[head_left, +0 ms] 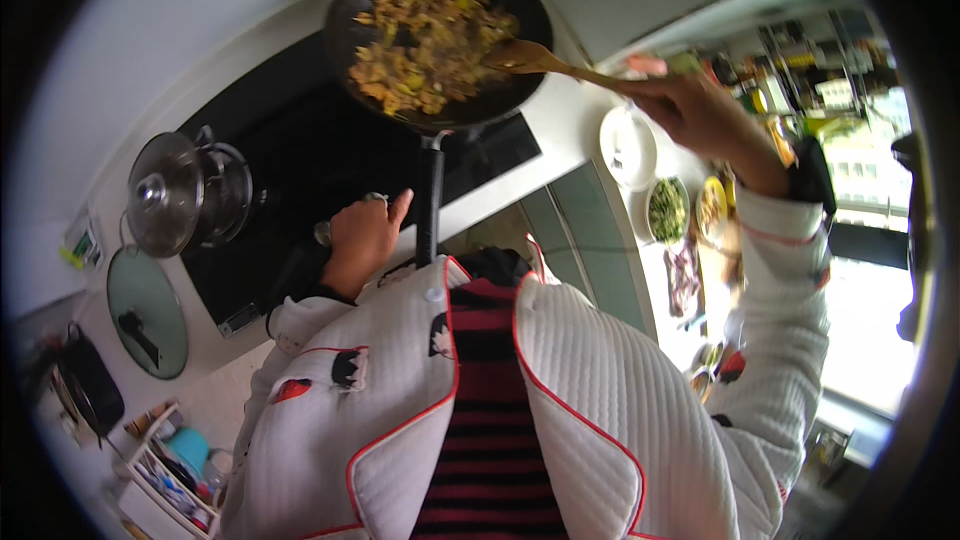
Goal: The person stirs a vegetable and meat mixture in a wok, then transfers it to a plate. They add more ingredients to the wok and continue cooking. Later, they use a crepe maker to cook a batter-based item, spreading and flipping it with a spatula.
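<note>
A black frying pan (pixel 345 50) on the cooktop holds chopped, browned yellow-green food (pixel 415 50). My right hand (pixel 690 115) is closed around the handle of a wooden spatula (pixel 525 57), whose blade rests at the right side of the food. My left hand (pixel 365 240) is low over the cooktop's near edge, just left of the pan's black handle (pixel 430 200) and apart from it. Its thumb points out toward the handle while the other fingers curl down, mostly hidden. Small silvery round parts (pixel 322 232) show beside that hand.
A pot with a glass lid (pixel 165 195) stands on the left of the black cooktop (pixel 300 140). Another glass lid (pixel 147 310) lies nearer. Along the right counter are a white plate (pixel 628 147), a bowl of chopped greens (pixel 667 210) and a yellow-rimmed bowl (pixel 712 210).
</note>
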A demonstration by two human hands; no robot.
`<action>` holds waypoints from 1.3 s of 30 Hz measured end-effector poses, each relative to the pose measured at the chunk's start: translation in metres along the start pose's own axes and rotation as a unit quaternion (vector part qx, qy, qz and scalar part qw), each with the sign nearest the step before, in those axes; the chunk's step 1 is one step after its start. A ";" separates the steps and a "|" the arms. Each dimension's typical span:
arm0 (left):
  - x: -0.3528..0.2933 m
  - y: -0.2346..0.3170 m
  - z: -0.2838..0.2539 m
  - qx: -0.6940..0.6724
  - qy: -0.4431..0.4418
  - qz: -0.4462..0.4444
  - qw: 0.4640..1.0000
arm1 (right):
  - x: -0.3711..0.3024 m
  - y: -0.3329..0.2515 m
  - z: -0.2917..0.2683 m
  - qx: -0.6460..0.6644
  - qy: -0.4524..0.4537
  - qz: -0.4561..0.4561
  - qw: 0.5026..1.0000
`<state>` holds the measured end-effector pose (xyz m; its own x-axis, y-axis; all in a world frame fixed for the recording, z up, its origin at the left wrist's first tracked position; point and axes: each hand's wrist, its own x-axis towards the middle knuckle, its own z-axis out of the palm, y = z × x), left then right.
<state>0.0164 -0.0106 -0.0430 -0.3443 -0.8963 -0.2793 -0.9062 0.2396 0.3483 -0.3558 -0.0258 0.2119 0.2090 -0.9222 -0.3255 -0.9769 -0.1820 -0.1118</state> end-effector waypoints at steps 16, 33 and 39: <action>-0.002 0.046 -0.028 -0.769 -0.212 -0.063 0.599 | 0.051 -0.036 0.114 -0.099 0.016 0.121 0.988; -0.003 0.040 -0.035 -0.735 -0.202 -0.120 0.636 | -0.041 0.108 0.318 0.435 0.282 0.410 0.750; -0.006 0.040 -0.036 -0.700 -0.153 -0.137 0.684 | -0.013 0.171 0.318 0.280 0.327 0.469 0.771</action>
<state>-0.0089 -0.0087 0.0053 -0.4379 -0.6645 -0.6055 0.1026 -0.7061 0.7007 -0.5117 0.0636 -0.1012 -0.8235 -0.5672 0.0123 -0.4748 0.6771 -0.5622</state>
